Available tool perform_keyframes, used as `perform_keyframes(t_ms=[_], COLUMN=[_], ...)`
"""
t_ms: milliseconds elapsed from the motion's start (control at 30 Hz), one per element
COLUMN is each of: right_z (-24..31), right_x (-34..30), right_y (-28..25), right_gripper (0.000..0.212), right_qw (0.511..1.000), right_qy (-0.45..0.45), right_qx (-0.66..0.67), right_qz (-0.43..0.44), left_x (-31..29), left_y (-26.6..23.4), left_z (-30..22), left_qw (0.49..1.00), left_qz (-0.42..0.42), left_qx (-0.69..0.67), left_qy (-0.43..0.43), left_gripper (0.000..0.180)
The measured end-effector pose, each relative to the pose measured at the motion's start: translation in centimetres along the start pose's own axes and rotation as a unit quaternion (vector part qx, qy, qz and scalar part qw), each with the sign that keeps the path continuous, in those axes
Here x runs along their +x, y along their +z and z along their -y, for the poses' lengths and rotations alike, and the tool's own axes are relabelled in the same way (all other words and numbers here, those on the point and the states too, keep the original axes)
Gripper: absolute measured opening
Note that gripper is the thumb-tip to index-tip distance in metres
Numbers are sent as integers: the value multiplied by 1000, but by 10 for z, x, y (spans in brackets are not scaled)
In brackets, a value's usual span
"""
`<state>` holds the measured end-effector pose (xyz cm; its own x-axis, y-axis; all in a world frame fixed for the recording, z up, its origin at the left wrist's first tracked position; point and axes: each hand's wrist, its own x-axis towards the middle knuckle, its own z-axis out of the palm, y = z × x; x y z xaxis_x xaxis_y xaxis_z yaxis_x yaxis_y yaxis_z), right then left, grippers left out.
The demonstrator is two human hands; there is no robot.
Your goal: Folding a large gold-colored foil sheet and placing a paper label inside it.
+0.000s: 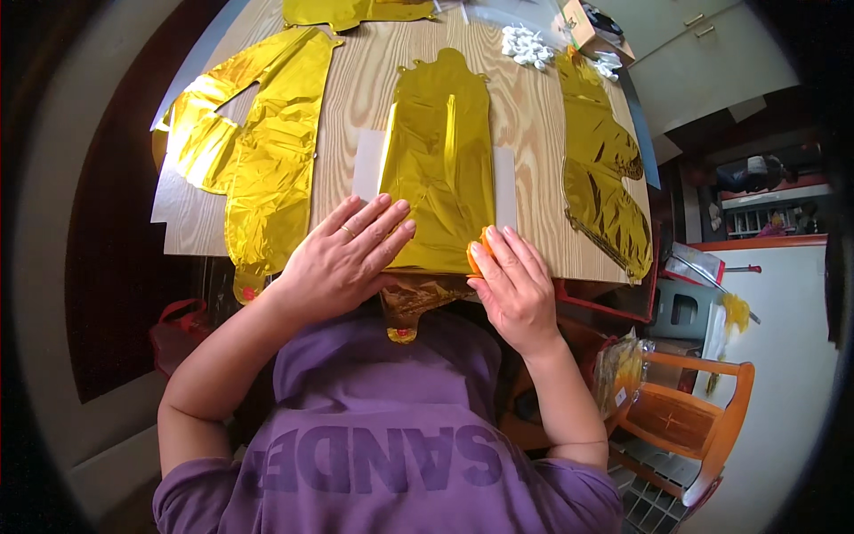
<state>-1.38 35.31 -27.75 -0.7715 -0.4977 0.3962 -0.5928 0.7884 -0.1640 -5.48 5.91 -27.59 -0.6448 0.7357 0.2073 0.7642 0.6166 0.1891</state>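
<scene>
A flat gold foil balloon point(440, 160) lies lengthwise in front of me on the wood-grain table. Its lower end point(405, 331), marked with a small red spot, hangs over the near edge. My left hand point(351, 249) rests palm down at the balloon's near left side, fingers stretched out, a ring on one of them. At the near right corner my right hand point(516, 289) holds a small orange thing point(476, 258) against the foil. The fingers cover most of it, so its kind does not show. A pale sheet point(504, 178) sticks out under the balloon on both sides.
More flat gold balloons lie at the left point(280, 133), the right point(605, 169) and the far edge point(356, 11). Small white bundles point(527, 46) sit at the back right beside an open box point(592, 31). A wooden chair point(685, 418) stands at the lower right.
</scene>
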Motion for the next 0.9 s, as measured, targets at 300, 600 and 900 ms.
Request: perform_keyframes(t_ms=[300, 600, 900], right_z=[-1, -4, -9], right_x=[-1, -2, 10], right_y=[4, 9, -5], right_gripper=[45, 43, 35], right_qw=[999, 997, 998], right_qy=[-10, -32, -42], right_qx=[-32, -64, -44], right_qz=[-9, -39, -22], left_x=[-1, 0, 1], left_y=[6, -4, -7], left_z=[0, -1, 0], left_qw=[999, 998, 997], left_qz=[-14, 3, -1], left_qx=[31, -45, -71], left_qy=[-3, -36, -41], left_gripper=[82, 83, 77])
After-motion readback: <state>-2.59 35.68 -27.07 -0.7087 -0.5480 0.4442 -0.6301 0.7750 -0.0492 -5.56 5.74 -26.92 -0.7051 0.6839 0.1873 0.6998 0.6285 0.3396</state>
